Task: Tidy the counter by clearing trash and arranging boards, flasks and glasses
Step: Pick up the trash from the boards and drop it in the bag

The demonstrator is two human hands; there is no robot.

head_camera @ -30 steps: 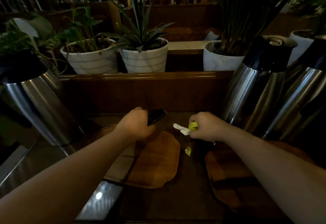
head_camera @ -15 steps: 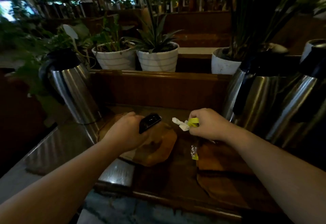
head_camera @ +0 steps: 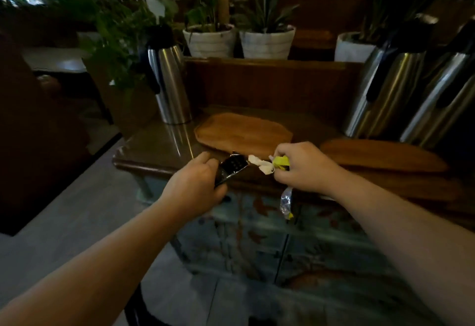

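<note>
My left hand grips a flat black shiny wrapper in front of the counter's edge. My right hand is closed on crumpled white and yellow trash, and a clear wrapper strip dangles below it. Both hands are off the counter, over its front edge. A wooden board lies flat in the counter's middle. A second board lies to the right. One steel flask stands at the left corner and two flasks at the right.
The wooden counter has a raised back ledge carrying white plant pots. Below the counter is a painted cabinet front. Grey floor lies to the left, with dark furniture beyond.
I have stepped back from the counter, so both hands with their trash have come off the boards toward me. The loose wrapper from the counter now hangs under my right hand.
</note>
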